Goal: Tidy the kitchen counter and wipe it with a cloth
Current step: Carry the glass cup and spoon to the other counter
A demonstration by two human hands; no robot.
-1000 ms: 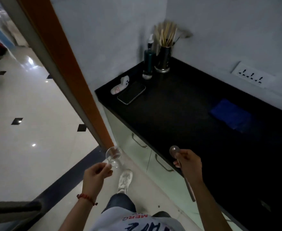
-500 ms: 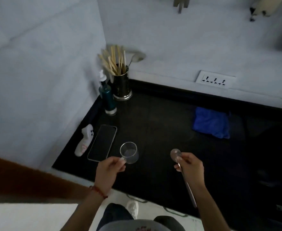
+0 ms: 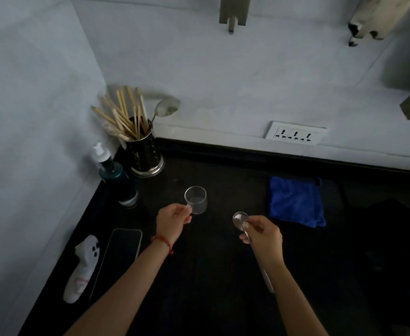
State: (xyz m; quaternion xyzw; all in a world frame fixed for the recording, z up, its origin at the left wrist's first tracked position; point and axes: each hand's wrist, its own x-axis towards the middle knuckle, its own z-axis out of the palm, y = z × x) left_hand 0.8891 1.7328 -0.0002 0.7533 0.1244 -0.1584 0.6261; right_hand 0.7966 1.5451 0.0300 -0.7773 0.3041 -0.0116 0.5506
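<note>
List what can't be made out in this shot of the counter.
- Head view, spoon: the right hand covers most of its handle.
- Glass: whether it rests on the counter or is lifted in the left hand's grip is unclear.
- Dark shapes at the right edge: too dim to identify, partly cut off.
- Wall fixtures: cropped by the top edge.
</note>
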